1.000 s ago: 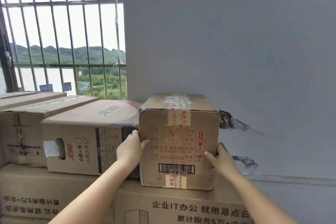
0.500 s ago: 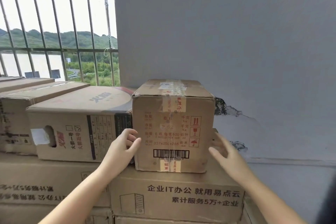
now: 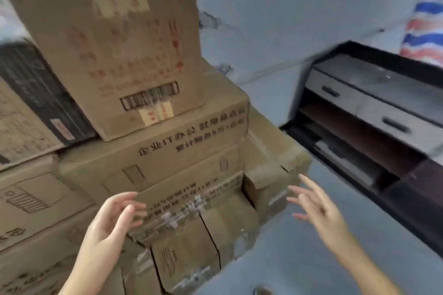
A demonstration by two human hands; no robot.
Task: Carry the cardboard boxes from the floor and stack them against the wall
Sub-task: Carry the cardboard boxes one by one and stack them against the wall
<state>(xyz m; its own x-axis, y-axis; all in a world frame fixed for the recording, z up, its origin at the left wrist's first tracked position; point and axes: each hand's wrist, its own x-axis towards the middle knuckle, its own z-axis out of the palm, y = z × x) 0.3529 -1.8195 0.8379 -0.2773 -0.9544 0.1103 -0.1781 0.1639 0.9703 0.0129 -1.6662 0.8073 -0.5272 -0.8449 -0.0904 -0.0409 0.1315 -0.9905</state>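
A small taped cardboard box (image 3: 112, 48) with red print and a barcode sits on top of the stack against the grey wall (image 3: 275, 7). Under it lies a wide box (image 3: 167, 148) with black printed characters, and more boxes (image 3: 191, 242) are piled below, down to the floor. My left hand (image 3: 112, 220) hovers in front of the lower boxes with fingers loosely spread, holding nothing. My right hand (image 3: 316, 206) is out to the right of the stack, fingers straight and apart, touching nothing. The picture is blurred by motion.
A dark low cabinet (image 3: 374, 124) with grey drawers stands along the wall at right. A red, white and blue striped sack (image 3: 429, 17) rests on it. Other boxes (image 3: 28, 112) fill the left side. Grey floor (image 3: 287, 258) shows between the stack and the cabinet.
Both hands have come off the small box and dropped lower, away from it. The view has swung down and to the right, so the window is gone and the cabinet appears.
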